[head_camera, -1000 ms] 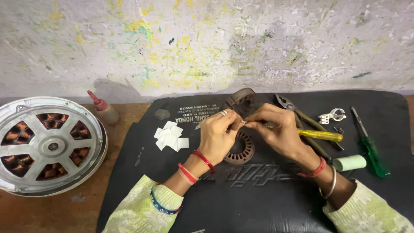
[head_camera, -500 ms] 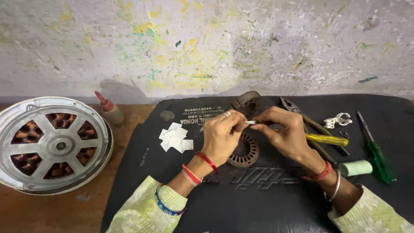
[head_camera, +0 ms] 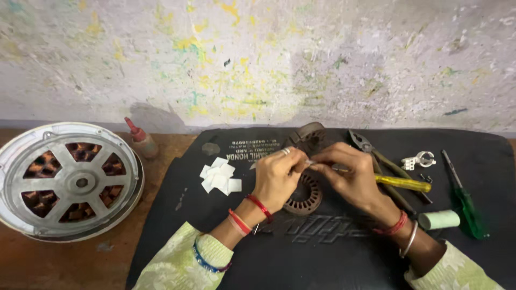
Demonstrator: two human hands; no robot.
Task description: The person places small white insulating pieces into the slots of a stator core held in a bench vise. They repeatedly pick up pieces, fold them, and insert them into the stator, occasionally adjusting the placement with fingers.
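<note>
Frame centre: left hand (head_camera: 277, 177) and right hand (head_camera: 352, 174) fingertips pinched together on small pale sleeve piece (head_camera: 310, 161), directly above stator ring (head_camera: 305, 197). Pliers (head_camera: 376, 161) close right; bare black mat (head_camera: 322, 258) below.

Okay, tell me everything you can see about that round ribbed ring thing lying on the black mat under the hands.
The ring-shaped motor core is a dark brown, rusty-looking metal ring with slots or teeth around its rim and an open centre. It lies flat on the black mat, just below the two hands. The left hand and right hand meet above it, pinching something small and pale between their fingers, and hide its upper edge. Whether either hand touches the ring cannot be told.
</note>
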